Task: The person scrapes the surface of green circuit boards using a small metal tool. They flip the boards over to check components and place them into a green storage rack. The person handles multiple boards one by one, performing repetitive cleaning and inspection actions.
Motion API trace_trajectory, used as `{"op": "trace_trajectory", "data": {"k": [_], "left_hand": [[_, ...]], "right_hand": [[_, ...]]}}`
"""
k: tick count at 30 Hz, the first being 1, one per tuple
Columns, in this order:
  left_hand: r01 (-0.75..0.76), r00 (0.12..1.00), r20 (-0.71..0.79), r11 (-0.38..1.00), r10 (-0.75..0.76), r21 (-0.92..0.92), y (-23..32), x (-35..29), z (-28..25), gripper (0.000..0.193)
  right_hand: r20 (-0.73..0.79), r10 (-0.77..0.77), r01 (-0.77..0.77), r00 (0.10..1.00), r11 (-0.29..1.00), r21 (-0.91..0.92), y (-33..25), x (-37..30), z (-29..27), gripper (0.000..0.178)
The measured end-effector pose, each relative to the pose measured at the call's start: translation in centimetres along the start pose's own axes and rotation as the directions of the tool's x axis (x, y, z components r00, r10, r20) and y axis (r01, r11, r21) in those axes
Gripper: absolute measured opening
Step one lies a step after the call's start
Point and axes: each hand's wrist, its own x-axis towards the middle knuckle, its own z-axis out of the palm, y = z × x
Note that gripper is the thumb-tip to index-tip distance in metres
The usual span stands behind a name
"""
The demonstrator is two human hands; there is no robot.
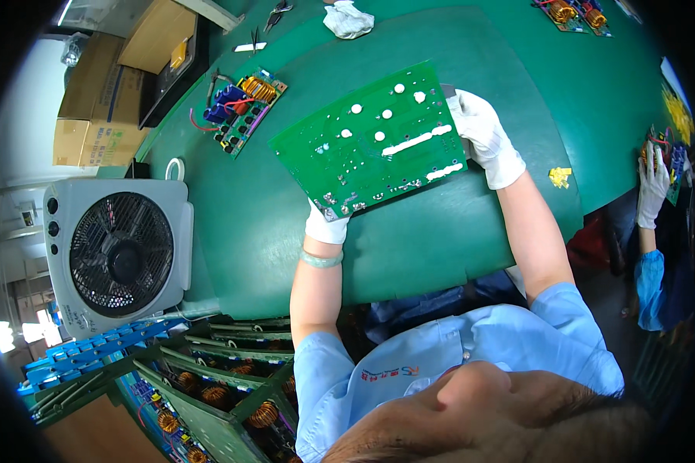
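Between my two white-gloved hands a large green circuit board (363, 147) is held up, its solder side with white blobs and strips showing. At its lower left corner is my left hand (326, 225), the fingers mostly hidden behind the board. Gripping the right edge is my right hand (486, 139), closed round it with the fingers partly behind. To the left on the green mat lies another circuit board (247, 109) with blue capacitors, a copper coil and red wires. What sits on the underside of the held board cannot be seen, apart from a grey piece at its right edge.
A grey box fan (120, 247) stands at the left edge, cardboard boxes (100, 116) behind it. Green racks (216, 386) of boards are lower left. A white cloth (349, 21), pliers (276, 15) and yellow pieces (560, 177) lie about. A co-worker's gloved hand (654, 185) holds a board at right.
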Motion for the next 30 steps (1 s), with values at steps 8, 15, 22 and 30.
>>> {"op": "trace_trajectory", "data": {"k": [8, 15, 22, 30], "left_hand": [[-0.122, 0.992, -0.032, 0.980, 0.119, -0.157, 1.5, -1.7, 2.2, 0.045], [-0.450, 0.661, -0.402, 0.763, 0.634, 0.463, 4.4, -8.2, 2.7, 0.037], [0.480, 0.443, 0.233, -0.448, 0.866, 0.755, 7.0, -13.1, -2.1, 0.018], [0.609, 0.426, 0.128, -0.388, 0.896, 0.691, 8.3, -15.7, -9.0, 0.019]], "right_hand": [[-0.143, 0.015, -0.022, 0.990, 0.998, -0.050, -1.0, 0.3, 0.3, 0.030], [-0.183, 0.077, -0.099, 0.980, 0.989, -0.113, -2.4, 0.1, 2.0, 0.024], [-0.132, 0.060, -0.080, 0.989, 0.984, -0.159, -2.4, -0.4, 2.9, 0.025], [-0.144, 0.008, -0.041, 0.990, 0.973, -0.228, -1.9, -0.7, 2.5, 0.027]]}}
